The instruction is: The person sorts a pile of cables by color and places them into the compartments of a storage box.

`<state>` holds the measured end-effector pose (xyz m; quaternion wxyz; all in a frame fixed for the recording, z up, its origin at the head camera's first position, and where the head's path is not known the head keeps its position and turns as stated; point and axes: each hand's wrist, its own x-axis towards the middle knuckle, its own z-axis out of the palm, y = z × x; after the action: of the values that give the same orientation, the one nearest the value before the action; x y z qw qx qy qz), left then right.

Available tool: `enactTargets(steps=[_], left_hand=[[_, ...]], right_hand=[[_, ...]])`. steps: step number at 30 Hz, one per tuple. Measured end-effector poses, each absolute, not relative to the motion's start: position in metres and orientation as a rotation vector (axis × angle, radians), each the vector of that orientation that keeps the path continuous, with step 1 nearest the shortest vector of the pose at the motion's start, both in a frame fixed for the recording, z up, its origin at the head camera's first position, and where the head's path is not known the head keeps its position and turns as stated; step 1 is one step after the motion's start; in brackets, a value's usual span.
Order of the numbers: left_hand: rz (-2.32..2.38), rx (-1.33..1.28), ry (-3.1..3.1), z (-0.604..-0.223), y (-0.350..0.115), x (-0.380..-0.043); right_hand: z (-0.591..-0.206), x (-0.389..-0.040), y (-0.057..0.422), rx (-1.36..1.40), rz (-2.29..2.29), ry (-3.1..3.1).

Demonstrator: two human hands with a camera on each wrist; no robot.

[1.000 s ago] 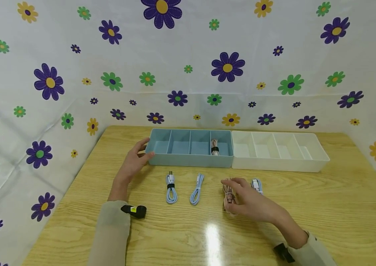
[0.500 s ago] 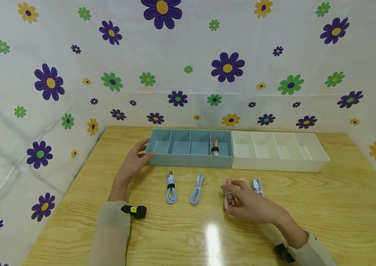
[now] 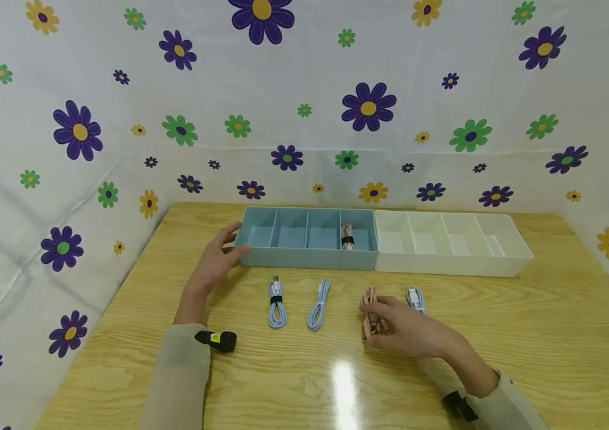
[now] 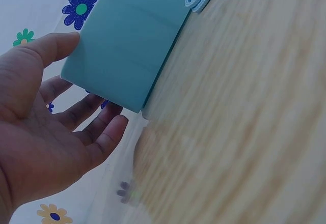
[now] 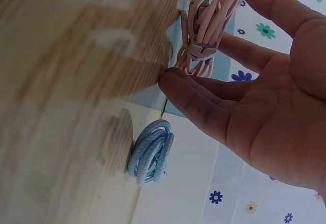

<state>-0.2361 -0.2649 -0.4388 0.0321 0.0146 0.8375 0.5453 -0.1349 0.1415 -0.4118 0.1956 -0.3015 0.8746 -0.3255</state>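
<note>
My left hand [image 3: 214,263] holds the left end of the blue divided box [image 3: 309,258], thumb at its front corner. In the left wrist view, the left hand's other fingers lie by the end wall. My right hand [image 3: 409,327] pinches a coiled pink charging cable [image 3: 370,301] between thumb and fingers, low over the table. A light tie around the bundle shows in the right wrist view. A pink cable [image 3: 347,236] with a black strap stands in the box's rightmost compartment. Just beyond my right hand lies a blue cable [image 3: 415,300], partly covered in the head view.
A white divided box [image 3: 452,265] adjoins the blue one on its right. Two more coiled blue cables lie in front of the blue box: a black-strapped cable [image 3: 277,310] and a cable with a light tie [image 3: 318,307]. Flowered cloth [image 3: 293,89] hangs behind the wooden table [image 3: 261,376].
My right hand's fingers have drawn in on the pink cable, and the bundle has shifted slightly in their grip. My left hand keeps its place on the blue box.
</note>
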Motion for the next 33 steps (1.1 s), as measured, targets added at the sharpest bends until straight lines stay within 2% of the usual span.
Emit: enactTargets(steps=[14,33], left_hand=[[1.689,0.036,2.561,-0.4356,-0.2637,-0.234],[1.686,0.042,2.557,-0.4392,-0.2649,-0.2353]], right_hand=[[-0.4116,-0.1374,0.1412,-0.899,-0.932,2.478],[-0.4119,-0.1369,0.1328,-0.786,-0.969,2.532]])
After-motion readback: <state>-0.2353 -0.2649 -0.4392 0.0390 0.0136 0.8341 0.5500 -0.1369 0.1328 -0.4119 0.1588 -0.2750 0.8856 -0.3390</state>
